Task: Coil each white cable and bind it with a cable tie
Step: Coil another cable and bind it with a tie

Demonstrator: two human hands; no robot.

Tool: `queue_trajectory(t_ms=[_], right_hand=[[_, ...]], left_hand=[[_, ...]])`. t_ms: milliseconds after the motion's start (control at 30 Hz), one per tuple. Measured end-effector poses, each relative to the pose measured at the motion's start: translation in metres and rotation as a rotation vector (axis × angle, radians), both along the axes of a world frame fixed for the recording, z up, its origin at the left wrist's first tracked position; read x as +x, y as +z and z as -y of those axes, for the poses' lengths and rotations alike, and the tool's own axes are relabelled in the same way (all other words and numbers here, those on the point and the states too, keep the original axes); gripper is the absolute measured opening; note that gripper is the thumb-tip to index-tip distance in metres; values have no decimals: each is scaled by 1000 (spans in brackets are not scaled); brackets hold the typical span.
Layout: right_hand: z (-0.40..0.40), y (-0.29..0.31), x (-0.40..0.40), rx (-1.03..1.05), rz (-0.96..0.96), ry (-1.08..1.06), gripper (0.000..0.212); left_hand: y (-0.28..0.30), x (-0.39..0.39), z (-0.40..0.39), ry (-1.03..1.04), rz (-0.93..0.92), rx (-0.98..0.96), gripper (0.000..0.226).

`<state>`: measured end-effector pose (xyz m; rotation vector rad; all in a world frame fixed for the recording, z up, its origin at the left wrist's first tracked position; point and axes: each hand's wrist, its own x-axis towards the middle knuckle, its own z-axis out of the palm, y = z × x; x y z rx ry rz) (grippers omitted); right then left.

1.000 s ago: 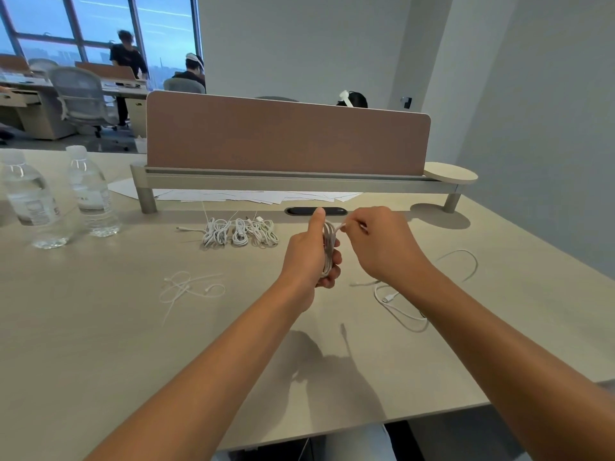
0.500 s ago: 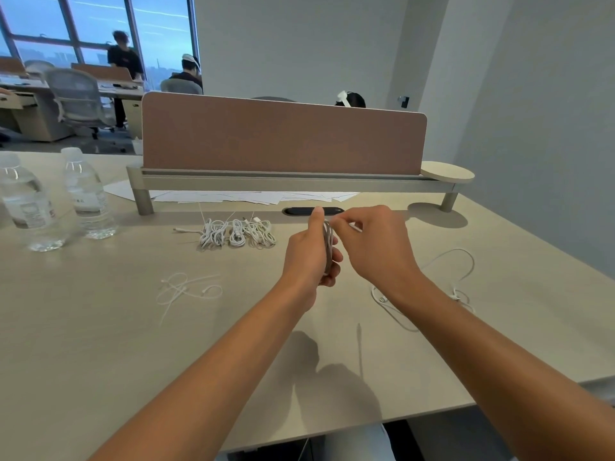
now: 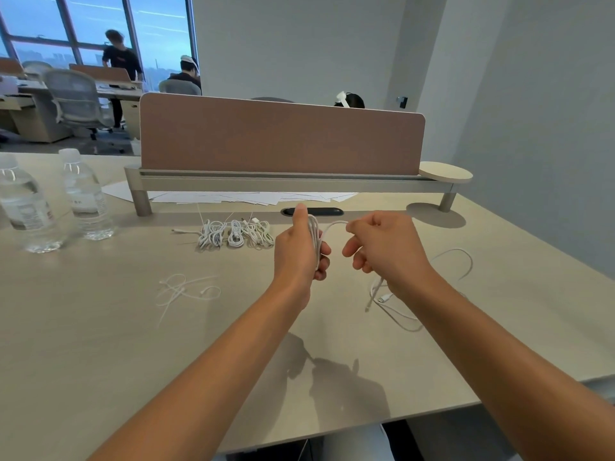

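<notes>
Since half a second ago the right hand (image 3: 382,247) has drawn away from the left, opening a gap bridged by a short arc of white cable (image 3: 332,226). The left hand (image 3: 298,251) stands thumb-up above the desk (image 3: 100,327), fingers curled around the cable's gathered loops. The right hand's curled fingers pinch the strand; the loose tail now hangs below it, plug dangling.

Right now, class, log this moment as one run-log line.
step: coiling | left hand: grips coil | right hand: feeds cable | cable ties: untouched on desk
</notes>
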<state>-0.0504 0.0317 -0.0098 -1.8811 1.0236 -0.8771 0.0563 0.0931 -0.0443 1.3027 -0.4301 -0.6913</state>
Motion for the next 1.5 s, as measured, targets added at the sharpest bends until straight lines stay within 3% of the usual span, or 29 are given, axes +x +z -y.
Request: queue_trajectory(t_ms=[400, 600, 733, 900, 1167, 1500], right_hand=[[-4, 0, 4, -216, 32, 54, 14], [-5, -5, 7, -326, -106, 168, 29], [-2, -11, 9, -362, -108, 165, 26], [-4, -13, 10, -357, 11, 141, 15], [-6, -12, 7, -320, -25, 272, 25], [-2, -13, -1, -226, 162, 87, 10]], left_hand=[[-2, -3, 0, -44, 67, 25, 69], [-3, 0, 1, -59, 0, 11, 68], [-4, 0, 3, -70, -11, 14, 70], [-1, -5, 3, -105, -43, -14, 70], [4, -11, 2, -138, -89, -63, 61], [0, -11, 7, -116, -193, -122, 70]])
